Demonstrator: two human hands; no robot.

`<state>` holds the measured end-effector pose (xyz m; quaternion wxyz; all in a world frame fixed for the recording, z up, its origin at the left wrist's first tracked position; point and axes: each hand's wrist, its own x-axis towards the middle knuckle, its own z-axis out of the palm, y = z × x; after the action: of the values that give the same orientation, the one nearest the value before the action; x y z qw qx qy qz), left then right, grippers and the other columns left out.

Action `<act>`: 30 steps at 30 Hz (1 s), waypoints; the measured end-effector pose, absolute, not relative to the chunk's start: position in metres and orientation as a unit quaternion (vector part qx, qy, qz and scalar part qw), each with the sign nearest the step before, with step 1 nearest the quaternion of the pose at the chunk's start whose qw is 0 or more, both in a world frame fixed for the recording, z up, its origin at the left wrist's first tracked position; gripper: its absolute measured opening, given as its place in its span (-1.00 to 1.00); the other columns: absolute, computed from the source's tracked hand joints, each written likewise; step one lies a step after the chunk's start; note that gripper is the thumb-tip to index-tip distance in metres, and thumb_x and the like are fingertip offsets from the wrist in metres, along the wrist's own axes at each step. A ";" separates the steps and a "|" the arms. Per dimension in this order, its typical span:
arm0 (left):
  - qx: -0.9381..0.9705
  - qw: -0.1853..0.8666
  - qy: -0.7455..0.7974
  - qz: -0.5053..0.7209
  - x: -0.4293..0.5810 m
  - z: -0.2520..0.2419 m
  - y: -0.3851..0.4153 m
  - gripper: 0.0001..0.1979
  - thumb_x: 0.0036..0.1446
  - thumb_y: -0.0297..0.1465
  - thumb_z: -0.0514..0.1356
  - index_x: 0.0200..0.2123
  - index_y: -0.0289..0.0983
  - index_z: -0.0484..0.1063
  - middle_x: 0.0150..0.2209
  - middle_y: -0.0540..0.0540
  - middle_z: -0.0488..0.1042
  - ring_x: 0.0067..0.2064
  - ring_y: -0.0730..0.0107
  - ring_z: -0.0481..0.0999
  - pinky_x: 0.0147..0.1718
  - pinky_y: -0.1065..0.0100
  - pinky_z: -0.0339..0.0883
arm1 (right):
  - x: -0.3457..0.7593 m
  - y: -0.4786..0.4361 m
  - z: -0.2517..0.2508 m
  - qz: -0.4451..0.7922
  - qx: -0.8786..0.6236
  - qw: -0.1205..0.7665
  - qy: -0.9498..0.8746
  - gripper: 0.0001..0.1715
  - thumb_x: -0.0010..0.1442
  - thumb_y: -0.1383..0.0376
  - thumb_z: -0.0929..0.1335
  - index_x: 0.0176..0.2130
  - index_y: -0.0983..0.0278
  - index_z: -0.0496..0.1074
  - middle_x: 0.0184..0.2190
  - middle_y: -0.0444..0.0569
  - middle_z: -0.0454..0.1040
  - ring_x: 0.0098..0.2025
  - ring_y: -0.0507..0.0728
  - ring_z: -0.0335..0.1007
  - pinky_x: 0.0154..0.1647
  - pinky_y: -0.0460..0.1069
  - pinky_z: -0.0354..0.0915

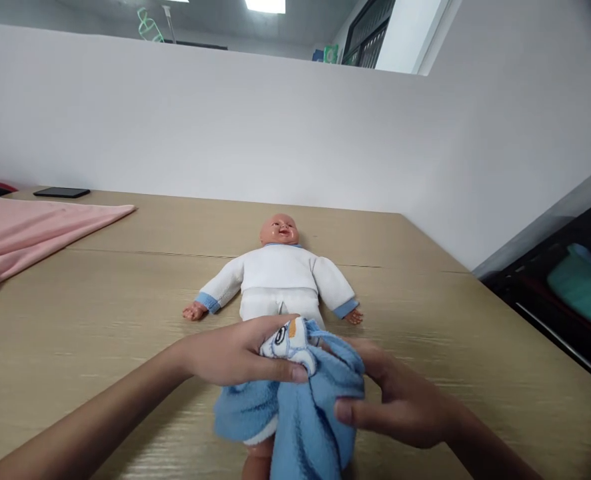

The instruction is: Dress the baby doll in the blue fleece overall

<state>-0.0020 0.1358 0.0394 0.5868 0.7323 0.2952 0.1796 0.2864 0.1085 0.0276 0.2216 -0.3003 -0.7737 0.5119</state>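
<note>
A baby doll [279,270] in a white top with blue cuffs lies on its back on the table, head away from me. Blue fleece trousers [308,427] with a white animal patch cover its lower body, and one bare leg [258,460] shows below the left leg opening. My left hand [240,357] grips the cloth at the patch, thumb on top. On the other side my right hand [390,393] pinches the blue fabric, its fingers partly behind the cloth. The doll's other leg is hidden by the fabric.
The wooden table [125,320] meets a white wall [200,127]. A pink cloth [30,233] lies at the left, with a black phone [62,192] behind it. Beyond the right edge stands a dark rack [550,287] with green fabric [583,287] on it.
</note>
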 end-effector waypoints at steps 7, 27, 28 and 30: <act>0.661 0.707 0.249 0.041 0.003 0.034 0.143 -0.58 -0.08 -0.32 0.68 -0.21 -0.24 0.61 -0.28 0.06 0.62 -0.30 0.41 0.54 -0.27 0.48 0.48 | 0.292 0.124 0.010 0.593 -0.320 0.205 -0.710 -0.48 0.41 -0.12 0.46 0.06 0.23 0.57 -0.11 -0.04 0.55 -0.09 0.15 0.48 0.00 0.02 0.49; 0.681 0.683 0.239 0.114 -0.010 0.023 0.144 -0.61 0.34 -0.23 0.38 0.15 -0.20 0.47 0.08 -0.09 0.67 0.13 0.10 0.63 0.14 0.20 0.52 | 0.268 0.098 0.036 0.683 -0.301 0.132 -0.653 -0.26 0.09 0.01 0.69 0.18 0.17 0.64 -0.06 -0.03 0.70 0.05 0.27 0.63 0.10 0.09 0.56; 0.669 0.696 0.237 0.110 -0.009 0.025 0.142 -0.54 0.27 -0.21 0.44 0.16 -0.19 0.48 0.09 -0.10 0.67 0.12 0.08 0.64 0.12 0.19 0.53 | 0.264 0.095 0.039 0.674 -0.310 0.137 -0.656 -0.21 0.00 0.08 0.73 0.18 0.16 0.63 -0.05 -0.05 0.71 0.07 0.27 0.63 0.13 0.09 0.55; 0.656 0.713 0.224 0.109 -0.003 0.028 0.138 -0.40 0.08 -0.23 0.58 0.14 -0.17 0.50 0.08 -0.11 0.68 0.11 0.04 0.66 0.09 0.17 0.56 | 0.258 0.088 0.042 0.640 -0.344 0.151 -0.671 -0.17 -0.09 0.23 0.75 0.16 0.16 0.63 -0.01 -0.08 0.71 0.06 0.25 0.64 0.11 0.05 0.55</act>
<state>-0.0032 0.1375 0.0281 0.7128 0.6556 0.2238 0.1094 0.2584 0.0879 0.0420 0.1510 -0.3439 -0.6706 0.6397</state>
